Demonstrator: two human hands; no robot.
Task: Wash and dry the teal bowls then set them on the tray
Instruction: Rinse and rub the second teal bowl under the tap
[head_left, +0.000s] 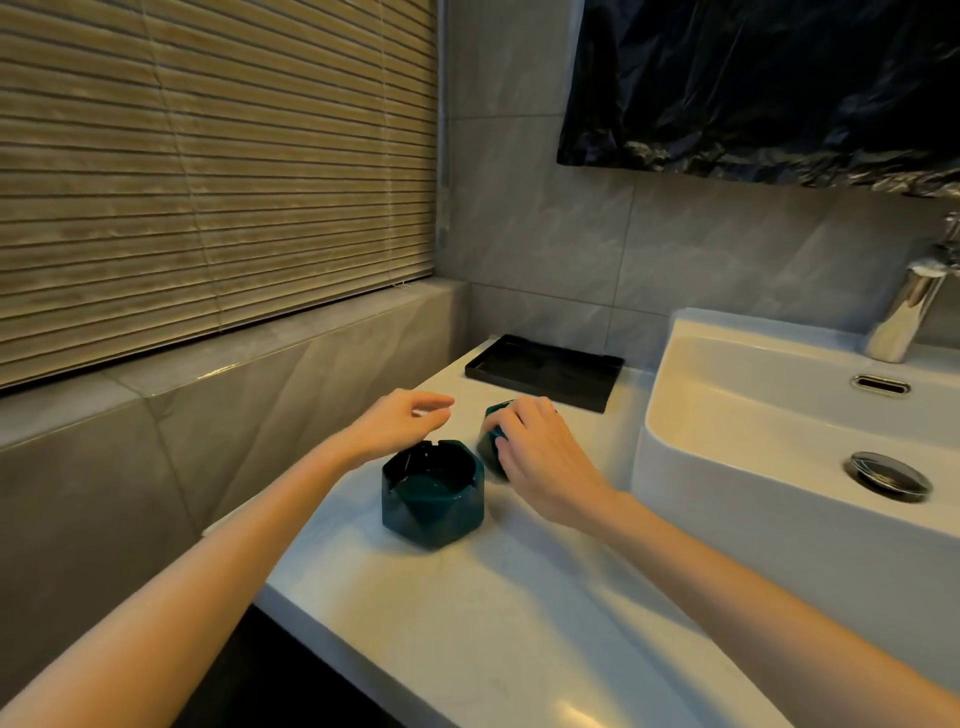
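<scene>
Opening step — picking up. Right hand (540, 457) grips the far bowl (491, 447) on the counter (519, 597); left hand (400, 423) hovers slack, holding nothing. Near bowl (432, 493) untouched, tray (545, 370) bare. Next, likely: carry right to the sink (779, 415) — hold firmly.

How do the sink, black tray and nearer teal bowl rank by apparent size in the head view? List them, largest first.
1. white sink: clearly largest.
2-3. black tray and nearer teal bowl: about alike on screen. The tray lies farther from the camera, so I won't rank them.
</scene>
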